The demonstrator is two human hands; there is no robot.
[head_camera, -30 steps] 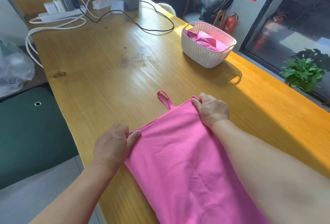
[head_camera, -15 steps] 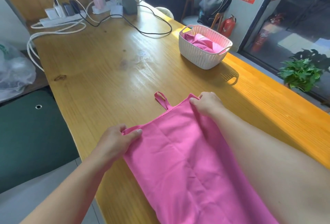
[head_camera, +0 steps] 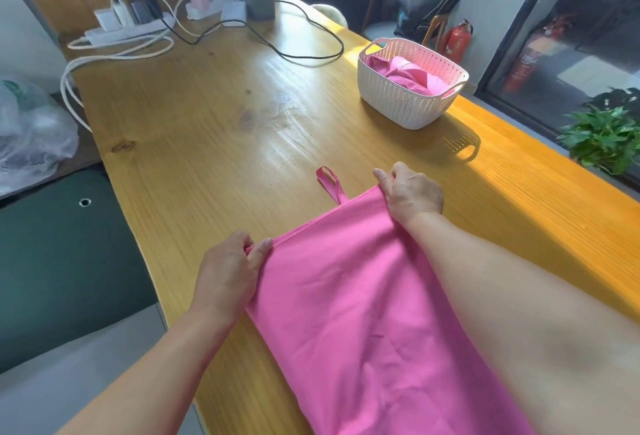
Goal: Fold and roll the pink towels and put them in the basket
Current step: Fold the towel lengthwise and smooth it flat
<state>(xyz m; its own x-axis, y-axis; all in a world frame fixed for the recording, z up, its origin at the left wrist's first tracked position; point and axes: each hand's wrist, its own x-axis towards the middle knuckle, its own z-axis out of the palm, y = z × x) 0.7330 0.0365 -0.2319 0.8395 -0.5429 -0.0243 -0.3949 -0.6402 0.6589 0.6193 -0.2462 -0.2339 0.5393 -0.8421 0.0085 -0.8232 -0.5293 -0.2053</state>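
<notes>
In the head view, the pink towel [head_camera: 363, 313] lay flat on the table [head_camera: 214, 143], with its far edge pulled straight between the two hands. The left hand [head_camera: 228, 272] pinched the near-left corner, thumb on top and the other fingers curled under the cloth. The right hand [head_camera: 410, 194] pinched the far-right corner in the same way, fingers bent over the edge. A small loop [head_camera: 329, 183] stuck out from the far edge, flat on the wood.

Compared with one second before, the hands had gone a little further apart and the right hand had lifted its knuckles, so the edge looked tighter and the wrinkles near it were fewer. The towel itself had hardly shifted on the table. This probably meant that the spreading was finished and the fold or the roll could begin from this edge; the task was in its early part for this towel.

The basket [head_camera: 408, 105] stood well apart, ahead and to the right, close to the right edge of the table, and it already held other pink cloth [head_camera: 405, 76]. Between the towel and the basket the wood was bare, so there was room to roll forward or to carry the roll across. The left hand was near the left table edge, so the left side gave little room. A black cable [head_camera: 311, 53] and a power strip [head_camera: 128, 31] lay far behind, out of the way.
</notes>
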